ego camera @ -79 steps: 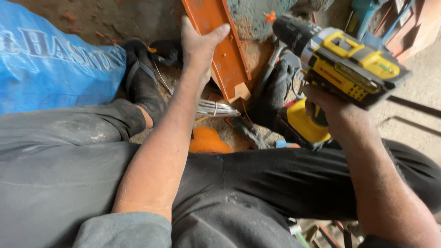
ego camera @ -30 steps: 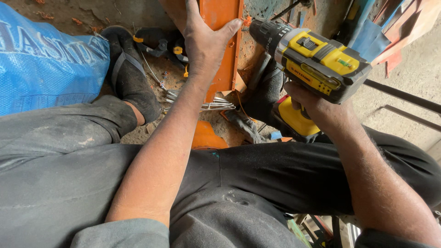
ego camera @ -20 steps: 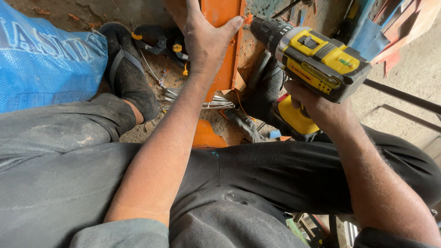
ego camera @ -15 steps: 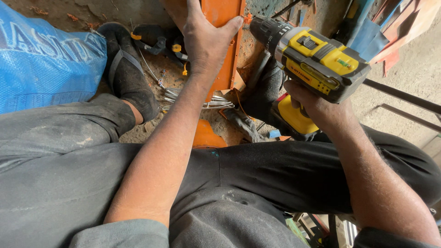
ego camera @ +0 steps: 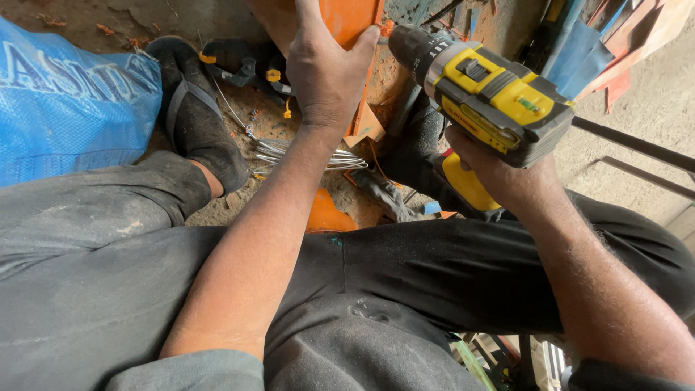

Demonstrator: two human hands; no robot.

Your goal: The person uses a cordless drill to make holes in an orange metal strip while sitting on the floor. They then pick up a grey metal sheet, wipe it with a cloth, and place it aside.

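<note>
Soft even daylight, sharp focus, faint shadows, slight wide-angle distortion.

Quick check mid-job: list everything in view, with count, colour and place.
Metal bar: one, orange, top centre, upright.
Cordless drill: one, yellow and black, upper right, nose at the bar's edge.
Wire bundle: one, silver, on the ground below the bar.
Woven sack: one, blue, far left.
Sandal: one, black, left of centre.
Trousers: dark grey, across the bottom.
Left hand: pressed on the bar.
Right hand: round the drill's grip.
</note>
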